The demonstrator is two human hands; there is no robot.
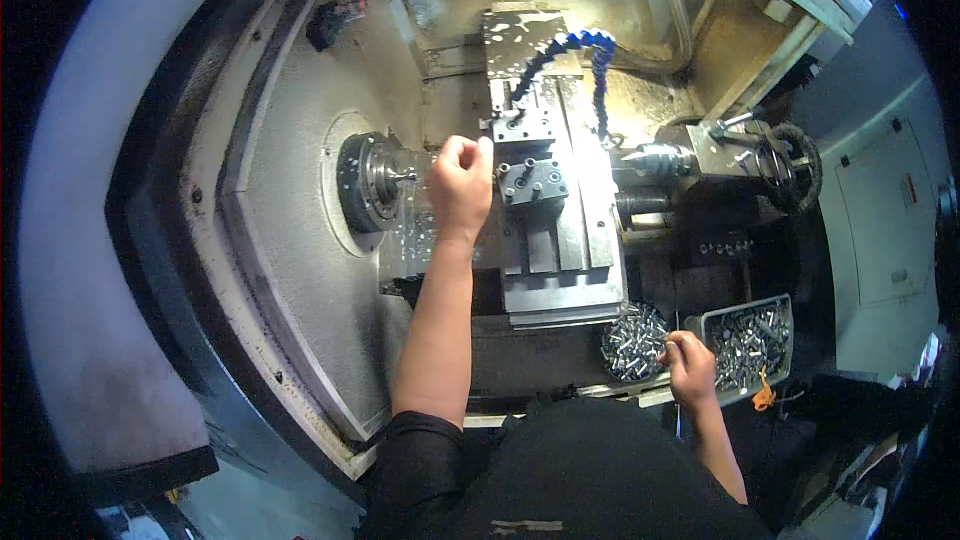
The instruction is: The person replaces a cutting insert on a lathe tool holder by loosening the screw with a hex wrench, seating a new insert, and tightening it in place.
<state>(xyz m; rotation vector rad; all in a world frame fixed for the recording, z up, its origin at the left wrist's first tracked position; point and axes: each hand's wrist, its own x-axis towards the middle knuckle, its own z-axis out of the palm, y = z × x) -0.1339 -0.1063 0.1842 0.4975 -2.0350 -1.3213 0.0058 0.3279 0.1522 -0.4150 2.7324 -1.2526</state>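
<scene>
My left hand [462, 188] is raised inside a lathe, its fingers curled closed. It is between the chuck [368, 182] on the left and the tool block [532, 183] on the slide; whatever its fingers may hold is hidden. Low on the right, my right hand [692, 368] has thumb and fingertips pinched together, and anything in them is too small to name. Beside those fingertips sits a round container heaped with small metal pins [632, 342]. A grey rectangular bin [788, 312], full of similar metal pieces, stands just right of that hand.
A blue segmented coolant hose [590, 40] arches over the cross slide [565, 295]. At the right is the tailstock [715, 155] with its handwheel. Several small parts [727, 247] stand in a row below it. An orange tie [764, 392] hangs by the bin.
</scene>
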